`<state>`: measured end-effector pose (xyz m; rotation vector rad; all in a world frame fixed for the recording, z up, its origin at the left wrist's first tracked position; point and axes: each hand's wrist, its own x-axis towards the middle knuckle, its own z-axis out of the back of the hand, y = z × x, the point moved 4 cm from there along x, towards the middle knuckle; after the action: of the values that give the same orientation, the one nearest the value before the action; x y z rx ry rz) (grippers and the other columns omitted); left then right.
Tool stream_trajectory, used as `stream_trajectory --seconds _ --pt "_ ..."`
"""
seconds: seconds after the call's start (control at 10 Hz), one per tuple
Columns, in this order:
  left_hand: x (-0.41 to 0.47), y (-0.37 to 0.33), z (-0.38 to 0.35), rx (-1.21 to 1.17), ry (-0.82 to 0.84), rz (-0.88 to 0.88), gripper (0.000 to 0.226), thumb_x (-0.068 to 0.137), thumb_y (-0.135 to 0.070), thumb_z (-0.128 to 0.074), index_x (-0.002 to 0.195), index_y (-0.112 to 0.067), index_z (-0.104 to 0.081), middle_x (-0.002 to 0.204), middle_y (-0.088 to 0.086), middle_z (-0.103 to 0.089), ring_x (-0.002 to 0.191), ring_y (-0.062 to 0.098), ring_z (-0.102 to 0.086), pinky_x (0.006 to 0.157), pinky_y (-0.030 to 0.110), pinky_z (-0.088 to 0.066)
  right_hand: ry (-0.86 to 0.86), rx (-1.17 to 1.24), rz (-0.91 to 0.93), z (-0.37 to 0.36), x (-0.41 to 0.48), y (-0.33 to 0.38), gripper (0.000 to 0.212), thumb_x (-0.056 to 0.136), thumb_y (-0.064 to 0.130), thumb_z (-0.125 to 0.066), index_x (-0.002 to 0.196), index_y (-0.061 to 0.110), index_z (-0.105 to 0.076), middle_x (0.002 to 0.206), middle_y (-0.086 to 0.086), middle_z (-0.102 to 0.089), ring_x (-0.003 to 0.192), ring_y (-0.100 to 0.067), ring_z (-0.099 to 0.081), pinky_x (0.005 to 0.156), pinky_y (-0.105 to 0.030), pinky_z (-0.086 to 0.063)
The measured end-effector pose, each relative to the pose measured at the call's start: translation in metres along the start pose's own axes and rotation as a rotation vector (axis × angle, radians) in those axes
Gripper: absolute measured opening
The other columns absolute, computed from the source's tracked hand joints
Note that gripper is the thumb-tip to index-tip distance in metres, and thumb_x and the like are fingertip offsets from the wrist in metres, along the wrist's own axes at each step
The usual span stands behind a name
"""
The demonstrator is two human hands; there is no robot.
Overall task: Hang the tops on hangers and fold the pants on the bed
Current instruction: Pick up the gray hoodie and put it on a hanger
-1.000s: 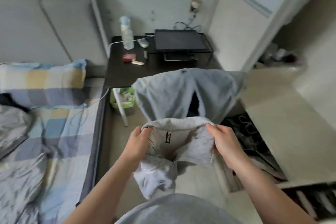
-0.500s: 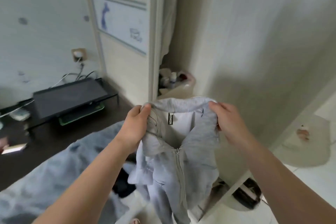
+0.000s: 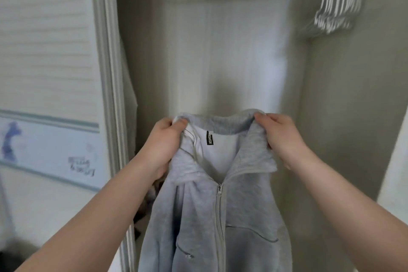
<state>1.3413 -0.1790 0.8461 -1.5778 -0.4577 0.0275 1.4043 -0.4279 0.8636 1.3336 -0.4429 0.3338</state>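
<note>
A light grey zip-up top (image 3: 238, 210) hangs in front of me, zipper closed, with a black label inside the collar. My left hand (image 3: 162, 142) grips the left side of the collar. My right hand (image 3: 280, 137) pinches the right side of the collar. Both hold it up inside an open wardrobe. A bunch of several white hangers (image 3: 335, 9) hangs at the upper right, above and to the right of my right hand, blurred. No hanger is visible inside the top.
The wardrobe's pale back panel (image 3: 223, 55) is straight ahead. A sliding door (image 3: 48, 73) with a drawn band stands at the left, its frame beside my left arm. A pale garment (image 3: 128, 86) hangs just inside the left edge.
The view swung from the bed and desk up into the wardrobe. Both hands raised the grey top by its collar, and the hangers came into view at the upper right.
</note>
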Motion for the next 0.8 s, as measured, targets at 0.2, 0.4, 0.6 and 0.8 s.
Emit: stream_trajectory --seconds 0.2,0.4,0.6,0.8 --pt "0.088 -0.090 -0.028 -0.042 0.030 -0.136 0.024 0.100 -0.017 -0.055 0.106 0.004 -0.065 0.096 0.019 -0.067 0.087 0.028 -0.066 0.085 0.043 -0.055 -0.118 -0.071 0.110 0.009 0.088 0.074 0.033 0.096 0.029 -0.058 0.068 0.014 -0.050 0.056 -0.003 -0.036 0.050 -0.015 -0.035 0.053 -0.030 -0.027" --pt "0.155 -0.171 -0.060 -0.103 -0.001 -0.227 0.014 0.097 -0.016 -0.057 0.091 -0.006 -0.063 0.084 0.011 -0.068 0.072 0.022 -0.067 0.062 0.028 -0.053 -0.152 -0.334 0.191 0.017 0.169 0.144 0.032 0.093 0.026 -0.055 0.065 0.010 -0.052 0.059 -0.004 -0.048 0.058 -0.021 -0.048 0.057 -0.030 -0.039" --pt "0.195 -0.238 -0.089 -0.200 -0.050 -0.313 0.022 0.095 0.001 -0.044 0.084 -0.003 -0.063 0.080 0.014 -0.065 0.049 0.019 -0.066 0.040 0.027 -0.052 -0.317 -0.888 0.342 0.040 0.210 0.225 0.023 0.089 0.026 -0.053 0.078 0.006 -0.057 0.078 -0.011 -0.062 0.068 -0.027 -0.064 0.064 -0.030 -0.046" --pt "0.203 -0.261 -0.125 -0.131 -0.027 -0.296 0.029 0.103 -0.011 -0.040 0.074 -0.016 -0.042 0.077 0.003 -0.047 0.089 0.026 -0.053 0.076 0.034 -0.048 -0.514 -1.434 0.338 0.076 0.236 0.247 0.044 0.091 0.023 -0.051 0.134 0.015 -0.050 0.140 -0.013 -0.050 0.130 -0.034 -0.045 0.095 -0.041 -0.038"
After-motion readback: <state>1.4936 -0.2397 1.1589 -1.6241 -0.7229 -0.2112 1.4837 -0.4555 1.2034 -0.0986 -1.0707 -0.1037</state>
